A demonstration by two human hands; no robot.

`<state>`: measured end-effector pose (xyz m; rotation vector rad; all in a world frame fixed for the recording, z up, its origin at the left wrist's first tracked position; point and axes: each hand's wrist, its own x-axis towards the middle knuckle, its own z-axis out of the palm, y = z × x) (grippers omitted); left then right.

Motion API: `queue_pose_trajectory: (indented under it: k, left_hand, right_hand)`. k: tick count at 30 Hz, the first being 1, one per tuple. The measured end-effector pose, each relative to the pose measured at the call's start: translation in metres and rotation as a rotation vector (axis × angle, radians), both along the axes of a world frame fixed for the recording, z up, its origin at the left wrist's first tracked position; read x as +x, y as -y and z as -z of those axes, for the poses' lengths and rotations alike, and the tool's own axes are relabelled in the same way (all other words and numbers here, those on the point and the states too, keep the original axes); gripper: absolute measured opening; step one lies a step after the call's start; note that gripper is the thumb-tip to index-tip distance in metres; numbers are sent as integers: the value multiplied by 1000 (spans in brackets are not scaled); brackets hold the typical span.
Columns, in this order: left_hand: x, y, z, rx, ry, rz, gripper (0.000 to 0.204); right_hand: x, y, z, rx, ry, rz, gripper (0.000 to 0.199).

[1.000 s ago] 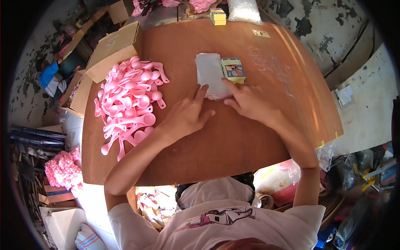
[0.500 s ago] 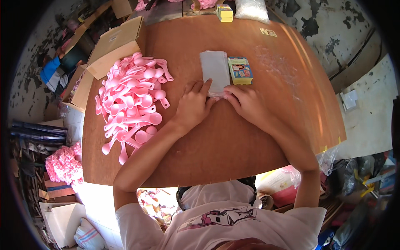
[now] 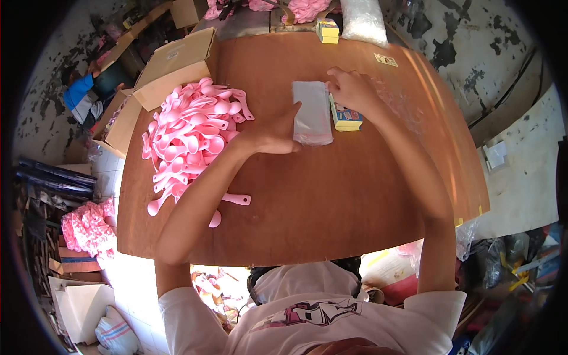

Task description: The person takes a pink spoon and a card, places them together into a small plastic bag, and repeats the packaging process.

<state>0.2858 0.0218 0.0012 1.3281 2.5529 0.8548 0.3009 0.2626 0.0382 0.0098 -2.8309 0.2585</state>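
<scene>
A stack of clear plastic bags [image 3: 312, 115] lies flat in the middle of the brown table. At its left edge is my left hand [image 3: 273, 131], open, with forefinger and thumb apart. My right hand [image 3: 354, 92] is raised by the bags' upper right corner, its thumb and forefinger parted and nothing visible between them. Beneath that hand, partly covered, sits a stack of small printed cards [image 3: 348, 121] with yellow edges. A heap of pink plastic spoons [image 3: 192, 127] lies left of my left hand, and my left forearm hides some of them.
An open cardboard box [image 3: 177, 62] stands behind the spoons. At the far edge are another yellow card stack [image 3: 327, 31] and a bulging clear bag [image 3: 362, 22]. One loose card [image 3: 386, 60] lies at the far right. A person in blue [image 3: 81, 94] is at far left.
My left hand has slid left off the bags' near edge. My right hand has lifted away and moved farther back, over the cards. Some spoons by my left forearm have shifted nearer.
</scene>
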Motion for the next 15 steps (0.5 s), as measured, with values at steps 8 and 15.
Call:
queue_pose_trajectory:
  k: [8, 15]
  left_hand:
    - [-41, -29, 27, 18, 200, -178, 84]
    - [-38, -13, 18, -21, 46, -226, 86]
  right_hand:
    - [-65, 26, 16, -11, 328, 76, 45]
    - [-70, 28, -1, 34, 260, 157, 49]
